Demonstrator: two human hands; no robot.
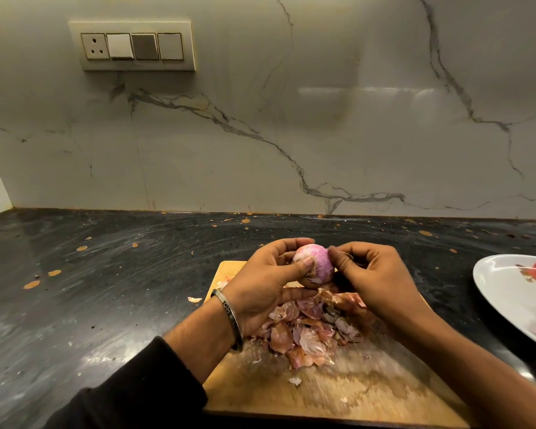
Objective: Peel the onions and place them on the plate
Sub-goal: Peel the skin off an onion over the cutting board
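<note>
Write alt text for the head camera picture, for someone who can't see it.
Two hands hold a partly peeled pink onion above a wooden cutting board: the left hand cups it, the right hand pinches at its side. A pile of onion skins lies on the board, and a white plate sits at the right on the dark counter.

- Onion (314,264): round, pink and white, mostly peeled, held up above a heap of papery skins.
- Plate (508,292): white with red pattern, at three o'clock, cut off by frame edge.
</note>
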